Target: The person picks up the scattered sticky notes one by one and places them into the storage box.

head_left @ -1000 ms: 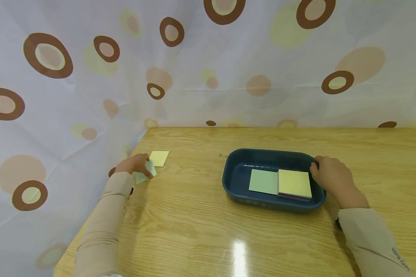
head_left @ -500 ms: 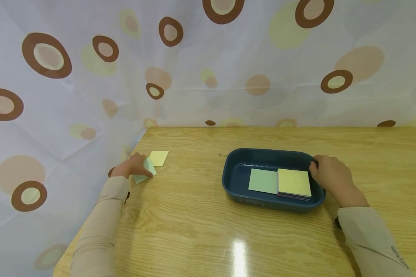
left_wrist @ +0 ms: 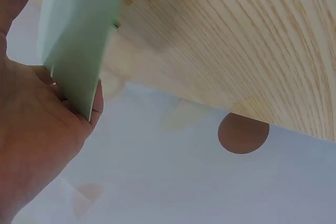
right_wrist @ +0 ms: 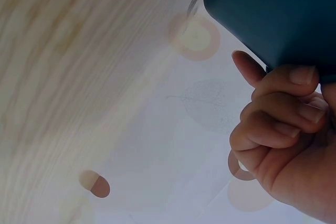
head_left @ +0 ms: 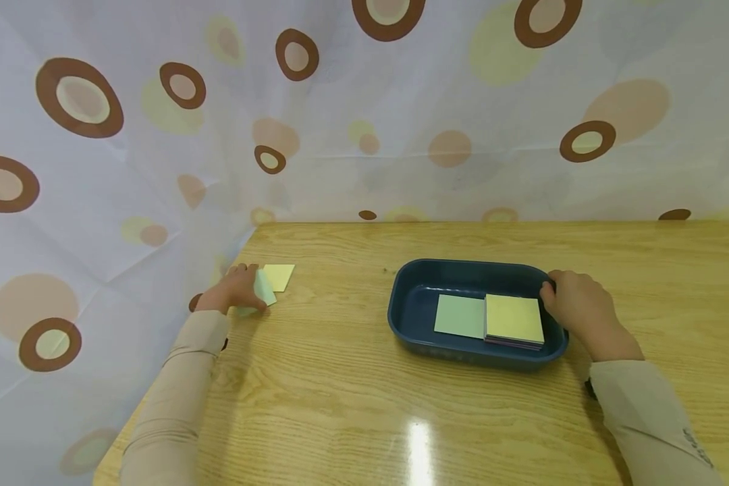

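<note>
At the table's left edge my left hand [head_left: 233, 290] holds a pale green square of paper [head_left: 264, 288] between thumb and fingers. The left wrist view shows this green paper [left_wrist: 84, 40] tilted up and bent within the hand [left_wrist: 42, 129]. Just beyond it, a pale yellow paper square [head_left: 281, 275] lies flat on the table. My right hand [head_left: 586, 310] grips the right end of a dark blue oblong tub [head_left: 419, 341]. In the right wrist view, curled fingers [right_wrist: 273, 114] are against the blue tub wall [right_wrist: 262, 19]; the thumb is mostly cut off.
Inside the tub lie a light green paper square [head_left: 460, 316] and, to its right, a thicker stack of paper squares [head_left: 514, 318] with yellow on top. A spotted curtain [head_left: 340, 101] borders the wooden table [head_left: 328, 391] at the back and left.
My left hand has gathered the green paper in closer; it is now bent up off the table. The right hand stays at the tub's end.
</note>
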Demonstrator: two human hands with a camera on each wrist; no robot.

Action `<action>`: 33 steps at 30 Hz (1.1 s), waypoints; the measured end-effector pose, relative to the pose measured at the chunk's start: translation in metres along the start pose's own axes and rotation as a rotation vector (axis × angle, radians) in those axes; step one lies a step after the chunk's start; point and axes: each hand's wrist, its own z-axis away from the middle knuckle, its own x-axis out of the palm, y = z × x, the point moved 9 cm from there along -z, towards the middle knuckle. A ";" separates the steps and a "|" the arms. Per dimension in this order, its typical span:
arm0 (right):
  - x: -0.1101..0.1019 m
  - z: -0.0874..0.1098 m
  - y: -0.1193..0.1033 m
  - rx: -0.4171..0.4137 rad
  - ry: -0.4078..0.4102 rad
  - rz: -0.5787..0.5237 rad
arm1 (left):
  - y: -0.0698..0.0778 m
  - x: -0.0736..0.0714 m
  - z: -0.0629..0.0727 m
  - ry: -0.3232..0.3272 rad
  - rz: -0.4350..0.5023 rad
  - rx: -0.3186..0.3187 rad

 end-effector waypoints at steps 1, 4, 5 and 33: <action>0.000 0.000 0.000 0.000 0.000 -0.001 | 0.002 -0.001 0.000 0.013 0.001 0.006; 0.000 0.000 0.001 0.006 -0.007 -0.001 | 0.006 -0.006 0.000 0.053 0.013 0.028; 0.000 0.000 0.001 0.005 -0.007 -0.002 | 0.008 -0.007 0.000 0.068 0.020 0.035; 0.001 -0.001 0.004 0.016 -0.003 -0.003 | 0.240 -0.068 0.023 0.238 -0.197 0.527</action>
